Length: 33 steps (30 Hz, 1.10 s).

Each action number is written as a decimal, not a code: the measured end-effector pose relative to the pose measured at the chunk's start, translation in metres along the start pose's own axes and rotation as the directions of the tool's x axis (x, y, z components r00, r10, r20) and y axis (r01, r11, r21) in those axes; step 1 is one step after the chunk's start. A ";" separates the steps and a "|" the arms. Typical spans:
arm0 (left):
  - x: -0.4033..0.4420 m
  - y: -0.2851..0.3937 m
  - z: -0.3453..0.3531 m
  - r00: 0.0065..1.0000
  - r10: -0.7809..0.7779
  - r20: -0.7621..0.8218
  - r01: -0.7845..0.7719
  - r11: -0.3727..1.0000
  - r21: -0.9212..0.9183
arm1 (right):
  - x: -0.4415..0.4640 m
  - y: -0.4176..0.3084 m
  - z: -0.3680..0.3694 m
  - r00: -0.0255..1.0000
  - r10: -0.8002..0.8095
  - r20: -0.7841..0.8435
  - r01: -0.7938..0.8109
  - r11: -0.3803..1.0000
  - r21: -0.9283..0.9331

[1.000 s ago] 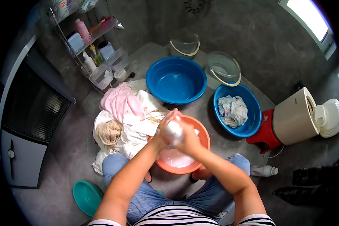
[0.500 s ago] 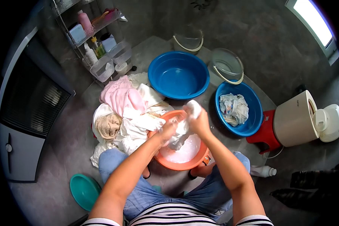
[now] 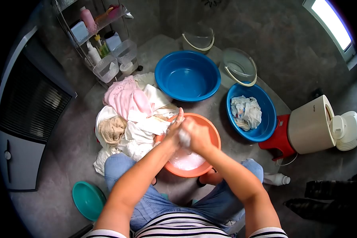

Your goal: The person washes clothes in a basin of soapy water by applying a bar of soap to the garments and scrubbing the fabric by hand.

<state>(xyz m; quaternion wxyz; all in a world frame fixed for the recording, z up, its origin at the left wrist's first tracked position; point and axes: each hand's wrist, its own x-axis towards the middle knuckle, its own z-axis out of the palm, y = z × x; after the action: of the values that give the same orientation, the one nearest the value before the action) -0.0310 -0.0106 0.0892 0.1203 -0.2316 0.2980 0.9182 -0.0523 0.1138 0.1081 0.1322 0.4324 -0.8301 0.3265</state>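
An orange basin (image 3: 213,133) with soapy water stands on the floor between my knees. Over it, my two hands are pressed together around a wet white cloth (image 3: 184,139), most of which is hidden by the fingers. My left hand (image 3: 173,131) grips it from the left, one finger pointing up. From the right, my right hand (image 3: 198,137) closes over the cloth, its fingers blurred by motion. Foamy water (image 3: 186,160) shows below my wrists.
A pile of laundry (image 3: 127,99) lies left of the basin. Beyond are a blue basin (image 3: 187,75) and clear buckets (image 3: 238,63). Right stand a blue basin (image 3: 270,115) with wet clothes and a small spin machine (image 3: 309,127). A green basin (image 3: 87,200) and white bottle (image 3: 277,179) flank me.
My hands have come together, with the right moving left and down toward the left. The cloth, earlier stretched between them and hanging, is now bunched in my hands.
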 end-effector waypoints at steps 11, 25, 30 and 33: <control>-0.005 0.007 -0.003 0.995 -0.098 0.010 0.098 0.995 0.006 | 0.020 0.016 -0.019 0.879 0.468 0.091 -0.476 0.865 0.157; -0.011 0.013 0.008 0.992 0.014 -0.125 0.005 0.989 0.147 | 0.006 -0.014 -0.001 0.998 -0.039 -0.056 0.046 0.991 0.122; -0.011 0.000 0.014 0.996 -0.001 -0.088 0.001 1.000 0.007 | 0.021 0.011 0.000 0.918 0.395 0.017 -0.392 0.905 0.166; -0.028 0.014 0.028 0.997 0.006 -0.077 0.003 0.994 0.110 | 0.018 0.029 0.000 0.857 0.513 0.036 -0.498 0.809 0.311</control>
<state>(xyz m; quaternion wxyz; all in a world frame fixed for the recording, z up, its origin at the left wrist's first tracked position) -0.0217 -0.0073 0.1299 0.1206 -0.2598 0.3526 0.8909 -0.0867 0.1140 0.1045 -0.0083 0.2030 -0.8497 0.4865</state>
